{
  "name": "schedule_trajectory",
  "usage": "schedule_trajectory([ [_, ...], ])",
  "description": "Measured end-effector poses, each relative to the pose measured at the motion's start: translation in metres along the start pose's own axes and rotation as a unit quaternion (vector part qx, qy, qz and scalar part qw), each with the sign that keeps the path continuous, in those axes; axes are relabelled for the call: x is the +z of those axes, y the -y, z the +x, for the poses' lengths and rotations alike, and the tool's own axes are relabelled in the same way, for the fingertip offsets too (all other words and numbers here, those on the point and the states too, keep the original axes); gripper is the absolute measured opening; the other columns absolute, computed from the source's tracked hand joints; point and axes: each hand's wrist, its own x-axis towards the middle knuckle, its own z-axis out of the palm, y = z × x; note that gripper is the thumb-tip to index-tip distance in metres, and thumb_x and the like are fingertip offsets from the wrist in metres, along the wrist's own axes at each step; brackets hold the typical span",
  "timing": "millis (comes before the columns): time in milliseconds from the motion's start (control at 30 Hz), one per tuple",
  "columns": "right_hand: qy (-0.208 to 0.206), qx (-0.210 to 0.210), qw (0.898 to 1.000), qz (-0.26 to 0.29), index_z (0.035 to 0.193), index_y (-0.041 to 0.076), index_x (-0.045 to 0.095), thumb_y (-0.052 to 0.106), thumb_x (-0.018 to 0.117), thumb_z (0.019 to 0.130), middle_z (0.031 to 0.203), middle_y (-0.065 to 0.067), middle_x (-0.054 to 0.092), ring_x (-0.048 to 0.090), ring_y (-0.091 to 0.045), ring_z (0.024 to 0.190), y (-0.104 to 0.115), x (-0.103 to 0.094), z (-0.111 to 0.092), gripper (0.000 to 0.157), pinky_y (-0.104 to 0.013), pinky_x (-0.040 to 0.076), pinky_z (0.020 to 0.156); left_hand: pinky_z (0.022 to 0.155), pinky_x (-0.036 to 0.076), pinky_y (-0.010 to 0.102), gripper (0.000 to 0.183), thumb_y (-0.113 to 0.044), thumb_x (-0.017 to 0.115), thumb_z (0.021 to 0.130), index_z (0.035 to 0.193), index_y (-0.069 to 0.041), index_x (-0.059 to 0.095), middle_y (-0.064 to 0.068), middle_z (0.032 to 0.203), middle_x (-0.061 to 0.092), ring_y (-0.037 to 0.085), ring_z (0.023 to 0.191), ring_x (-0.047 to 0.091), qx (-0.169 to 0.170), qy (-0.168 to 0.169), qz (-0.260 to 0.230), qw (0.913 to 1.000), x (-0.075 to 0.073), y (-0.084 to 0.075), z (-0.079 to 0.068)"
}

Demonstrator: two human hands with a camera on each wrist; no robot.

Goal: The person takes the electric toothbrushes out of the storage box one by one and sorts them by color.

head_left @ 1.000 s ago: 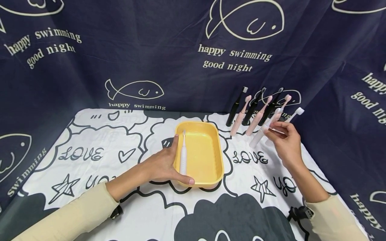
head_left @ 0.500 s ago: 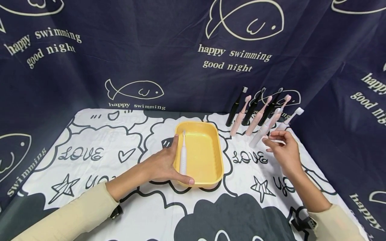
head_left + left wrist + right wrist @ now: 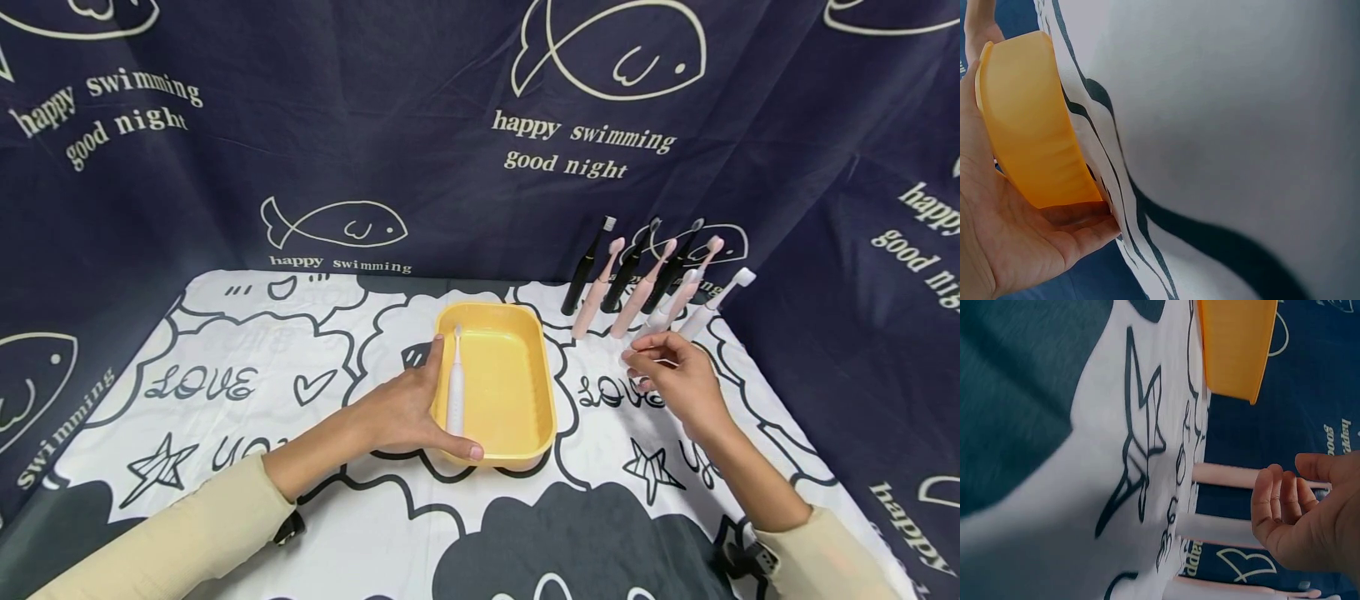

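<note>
My left hand (image 3: 401, 408) holds the yellow tray (image 3: 543, 333) at its near left corner, thumb along the near rim and fingers against the left wall. In the left wrist view the palm faces the tray's outer wall (image 3: 1029, 119). A white electric toothbrush (image 3: 456, 383) lies inside along the left side. At the right, my right hand (image 3: 678, 379) hovers with loosely bent fingers in front of a white toothbrush (image 3: 662, 318), covering its lower handle. In the right wrist view, nothing shows between the fingers and thumb of this hand (image 3: 1310, 512).
Another white toothbrush (image 3: 708, 310) stands just right of it. Behind are three pink toothbrushes (image 3: 592, 304) and three black ones (image 3: 579, 279), all upright. A patterned white cloth (image 3: 247, 392) covers the table, with dark blue fabric (image 3: 450, 125) hung around it.
My right hand has drawn back from the white toothbrushes' upper parts, then moved left and slightly down to the front one's lower handle. The left hand and tray have stayed put.
</note>
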Motion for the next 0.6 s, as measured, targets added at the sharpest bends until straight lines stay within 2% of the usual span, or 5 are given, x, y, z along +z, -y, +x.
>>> schedule_trajectory([
  [433, 0.054, 0.020, 0.998, 0.019, 0.143, -0.009, 0.060, 0.018, 0.074, 0.111, 0.110, 0.002, 0.071, 0.079, -0.004, 0.090, 0.013, 0.022, 0.003, 0.044, -0.033, 0.069, 0.085, 0.117, 0.054, 0.050, 0.176, -0.087, 0.093, 0.064, 0.181, -0.007, -0.011, 0.019, 0.157, 0.062, 0.026, 0.138, 0.063, 0.004, 0.001, -0.005, 1.0000, -0.001, 0.000, -0.001],
  [600, 0.064, 0.025, 0.997, 0.027, 0.143, -0.009, 0.060, 0.018, 0.074, 0.111, 0.112, 0.001, 0.072, 0.079, -0.002, 0.090, 0.016, 0.028, 0.005, 0.044, -0.031, 0.069, 0.087, 0.117, 0.054, 0.051, 0.176, -0.088, 0.093, 0.064, 0.180, -0.006, -0.012, 0.020, 0.158, 0.062, 0.027, 0.139, 0.064, 0.003, 0.001, 0.000, 1.0000, -0.001, 0.000, -0.001],
])
